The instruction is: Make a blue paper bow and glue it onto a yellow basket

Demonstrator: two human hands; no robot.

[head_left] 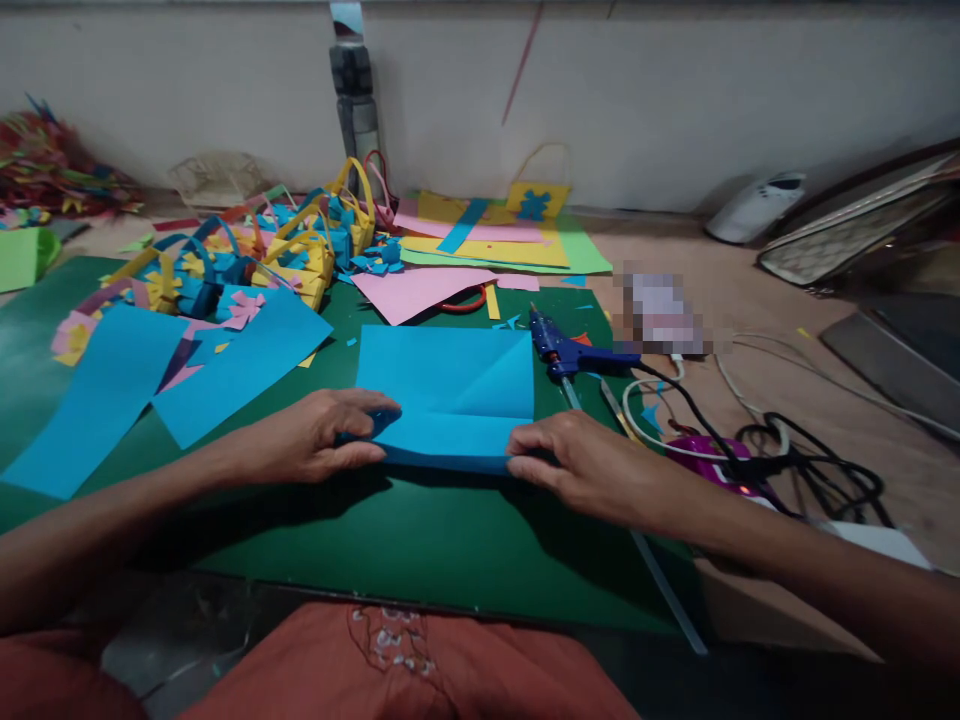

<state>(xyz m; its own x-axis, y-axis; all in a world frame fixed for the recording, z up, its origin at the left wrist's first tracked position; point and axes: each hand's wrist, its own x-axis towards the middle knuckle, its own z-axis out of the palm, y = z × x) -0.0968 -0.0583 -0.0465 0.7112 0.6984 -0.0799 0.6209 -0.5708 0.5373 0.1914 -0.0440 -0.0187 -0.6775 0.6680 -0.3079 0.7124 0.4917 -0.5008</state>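
A sheet of blue paper (450,375) lies in front of me on the green mat (450,540), with crease lines across it. Its near edge is lifted and bent upward. My left hand (337,435) pinches the sheet's near left corner between thumb and fingers. At the near right corner, my right hand (555,455) grips the same sheet, thumb below and fingers curled above. Two more blue paper pieces (97,400) rest on the mat to the left of my left hand. Beyond the right hand lies a blue glue gun (562,350) with a clear glue stick in it.
Several small paper baskets (300,250) crowd the back left. Pink paper (420,290) partly covers red-handled scissors (465,300). Stacked coloured sheets (495,235) lie by the wall. At right are a blurred-out phone (667,312), a purple power strip (705,460) and tangled cables (832,470).
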